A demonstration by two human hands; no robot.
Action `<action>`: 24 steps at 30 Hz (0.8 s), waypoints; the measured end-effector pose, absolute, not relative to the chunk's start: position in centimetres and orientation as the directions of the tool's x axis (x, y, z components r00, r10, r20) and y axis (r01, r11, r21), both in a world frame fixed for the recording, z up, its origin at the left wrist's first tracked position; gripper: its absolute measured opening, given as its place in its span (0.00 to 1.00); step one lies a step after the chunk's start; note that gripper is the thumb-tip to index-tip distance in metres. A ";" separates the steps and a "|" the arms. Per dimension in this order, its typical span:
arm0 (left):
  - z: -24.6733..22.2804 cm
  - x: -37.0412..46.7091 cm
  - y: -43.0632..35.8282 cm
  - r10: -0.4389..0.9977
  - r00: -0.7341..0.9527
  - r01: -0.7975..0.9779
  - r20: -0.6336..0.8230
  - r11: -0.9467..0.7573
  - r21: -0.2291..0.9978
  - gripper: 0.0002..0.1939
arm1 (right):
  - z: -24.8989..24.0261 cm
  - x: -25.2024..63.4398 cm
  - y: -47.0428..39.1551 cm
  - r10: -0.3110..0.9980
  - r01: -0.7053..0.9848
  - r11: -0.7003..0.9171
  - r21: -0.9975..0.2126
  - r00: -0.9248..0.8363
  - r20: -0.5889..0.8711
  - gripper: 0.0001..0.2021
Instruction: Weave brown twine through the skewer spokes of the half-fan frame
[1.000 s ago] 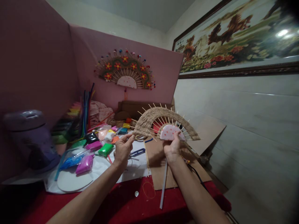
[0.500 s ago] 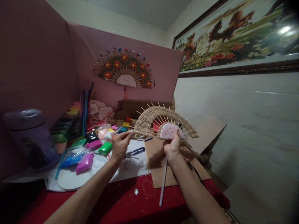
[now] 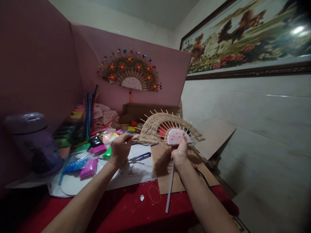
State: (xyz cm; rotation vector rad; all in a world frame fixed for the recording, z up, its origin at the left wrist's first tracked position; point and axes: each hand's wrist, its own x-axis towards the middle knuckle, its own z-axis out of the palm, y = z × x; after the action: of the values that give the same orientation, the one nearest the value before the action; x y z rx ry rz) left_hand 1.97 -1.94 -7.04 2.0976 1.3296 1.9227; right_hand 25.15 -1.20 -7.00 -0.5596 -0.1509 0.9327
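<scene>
A woven fan (image 3: 151,128), a brown twine arch on thin sticks that poke out past its edge, is held up over the table. My right hand (image 3: 179,152) is closed on its base, a white half-round piece with red dots (image 3: 174,136), thumb across the front. Just off the fan's left end, my left hand (image 3: 120,150) is pinched closed. What lies between its fingertips is too small to make out; a thin pale line runs from there toward the fan. Blue-handled thread snips (image 3: 141,157) lie on white paper below the left hand.
Bright clay packets (image 3: 89,168) and a purple bottle (image 3: 35,142) stand on the left. Cardboard (image 3: 167,171) lies under the fan, with a clear glue stick (image 3: 170,191) near the red table edge. A decorated fan (image 3: 131,69) hangs on the pink panel behind.
My left hand has drawn a little to the left, away from the fan's end. The fan has tilted and shifted slightly, while my right hand keeps its grip.
</scene>
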 end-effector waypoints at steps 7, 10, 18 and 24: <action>-6.2 1.3 -2.2 0.527 -0.006 0.642 0.850 -0.650 0.407 0.08 | -7.1 25.6 -0.9 0.790 -0.700 0.453 -0.553 0.602 -0.115 0.08; -5.9 1.1 -1.9 0.594 0.033 0.553 0.804 -0.681 0.480 0.07 | -7.2 25.7 -0.8 0.791 -0.695 0.459 -0.553 0.603 -0.101 0.08; -6.0 1.0 -1.4 0.804 0.044 0.210 0.593 -0.588 0.782 0.08 | -7.2 26.2 -0.6 0.838 -0.744 0.406 -0.531 0.535 -0.109 0.06; -6.4 2.1 -1.7 0.854 0.017 0.133 0.521 -0.518 0.845 0.06 | -7.2 25.9 -0.7 0.848 -0.751 0.366 -0.550 0.513 -0.136 0.06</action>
State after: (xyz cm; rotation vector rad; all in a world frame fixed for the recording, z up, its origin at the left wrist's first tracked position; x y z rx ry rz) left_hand 2.11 -1.72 -6.44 1.7035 1.0139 1.5528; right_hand 25.86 -0.72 -7.25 -0.6049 -0.1817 1.0347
